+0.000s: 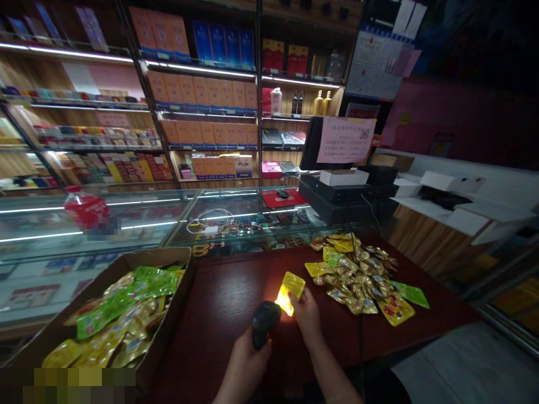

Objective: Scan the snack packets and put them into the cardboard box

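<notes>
My left hand (248,359) is wrapped round the handle of a black barcode scanner (266,318). Light from the scanner's head falls on a yellow snack packet (293,285), and the packet's lower left part glows brightly. That packet is pinched in my right hand (306,314), a short way from the scanner, above the dark red table (227,286). To the right lies a heap of gold and yellow snack packets (357,269), with a green one at its right side. At the left, a cardboard box (179,280) holds several green, gold and yellow packets.
Behind the table runs a glass display counter (138,216) with a white cable (210,224) and a red mouse pad (284,197) on top. A monitor (311,143) bearing a paper notice stands at the back right. Stocked shelves (202,70) line the wall.
</notes>
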`<state>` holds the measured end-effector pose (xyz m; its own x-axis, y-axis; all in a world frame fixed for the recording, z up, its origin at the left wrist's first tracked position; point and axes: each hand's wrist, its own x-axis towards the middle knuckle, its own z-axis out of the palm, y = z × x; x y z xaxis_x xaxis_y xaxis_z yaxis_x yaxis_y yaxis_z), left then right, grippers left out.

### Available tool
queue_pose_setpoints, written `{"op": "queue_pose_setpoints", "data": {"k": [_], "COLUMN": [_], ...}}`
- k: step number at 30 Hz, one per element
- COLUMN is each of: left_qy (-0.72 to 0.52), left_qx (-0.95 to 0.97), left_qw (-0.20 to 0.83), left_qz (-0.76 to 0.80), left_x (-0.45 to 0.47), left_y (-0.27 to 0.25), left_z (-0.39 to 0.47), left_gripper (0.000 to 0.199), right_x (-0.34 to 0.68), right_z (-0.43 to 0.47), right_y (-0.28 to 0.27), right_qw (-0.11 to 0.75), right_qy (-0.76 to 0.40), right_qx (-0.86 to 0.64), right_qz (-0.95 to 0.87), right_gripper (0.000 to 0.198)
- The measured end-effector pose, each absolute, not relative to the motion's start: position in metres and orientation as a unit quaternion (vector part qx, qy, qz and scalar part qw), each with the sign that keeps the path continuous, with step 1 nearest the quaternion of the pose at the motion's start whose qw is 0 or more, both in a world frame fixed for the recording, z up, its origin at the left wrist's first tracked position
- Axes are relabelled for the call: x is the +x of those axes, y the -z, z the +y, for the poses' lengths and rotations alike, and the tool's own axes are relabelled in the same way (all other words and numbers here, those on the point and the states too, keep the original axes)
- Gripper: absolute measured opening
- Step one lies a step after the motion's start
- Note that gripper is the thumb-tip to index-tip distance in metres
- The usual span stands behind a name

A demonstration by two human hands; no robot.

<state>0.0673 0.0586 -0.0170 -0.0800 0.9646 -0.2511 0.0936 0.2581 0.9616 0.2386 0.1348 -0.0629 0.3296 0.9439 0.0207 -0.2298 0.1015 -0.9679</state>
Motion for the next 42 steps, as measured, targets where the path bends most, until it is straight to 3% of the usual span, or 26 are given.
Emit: {"op": "queue_pose_setpoints", "data": {"k": [8, 15, 18, 24, 26, 29, 32, 34, 36, 42], "left_qy": [-0.515, -0.557, -0.566, -0.549, -0.546, -0.57, -0.578, -0.574, -0.577, -0.552], "left_qx": [0.352, 0.3, 0.258, 0.097, 0.123, 0.262, 0.378, 0.386, 0.342, 0.163], "left_qw": [0.505, 0.53, 0.585, 0.725, 0.707, 0.573, 0.464, 0.471, 0.51, 0.679], "left_qz": [0.596, 0.564, 0.521, 0.405, 0.432, 0.528, 0.554, 0.547, 0.539, 0.455], "left_x": [0.071, 0.08, 0.081, 0.083, 0.078, 0.067, 0.057, 0.056, 0.059, 0.071], "left_y": [-0.008, -0.028, -0.036, -0.034, -0.032, -0.031, -0.035, -0.039, -0.045, -0.056], "left_z": [0.074, 0.061, 0.054, 0.046, 0.047, 0.053, 0.056, 0.056, 0.053, 0.04], "left_gripper": [0.041, 0.042, 0.043, 0.05, 0.048, 0.039, 0.031, 0.032, 0.037, 0.047], "right_x": [0.217, 0.205, 0.201, 0.186, 0.187, 0.196, 0.204, 0.207, 0.209, 0.217], "right_z": [0.102, 0.076, 0.067, 0.056, 0.056, 0.059, 0.058, 0.056, 0.053, 0.046], "right_y": [0.028, 0.004, -0.003, -0.019, -0.017, -0.009, -0.008, -0.014, -0.023, -0.042], "right_qw": [0.602, 0.579, 0.588, 0.585, 0.586, 0.592, 0.549, 0.519, 0.501, 0.476], "right_qy": [-0.527, -0.469, -0.483, -0.65, -0.654, -0.614, -0.626, -0.649, -0.67, -0.731], "right_qx": [-0.465, -0.502, -0.495, -0.41, -0.403, -0.414, -0.411, -0.399, -0.381, -0.307], "right_qz": [-0.379, -0.44, -0.42, -0.259, -0.258, -0.318, -0.372, -0.387, -0.393, -0.381], "right_gripper": [0.05, 0.047, 0.05, 0.054, 0.054, 0.055, 0.074, 0.094, 0.1, 0.06]}}
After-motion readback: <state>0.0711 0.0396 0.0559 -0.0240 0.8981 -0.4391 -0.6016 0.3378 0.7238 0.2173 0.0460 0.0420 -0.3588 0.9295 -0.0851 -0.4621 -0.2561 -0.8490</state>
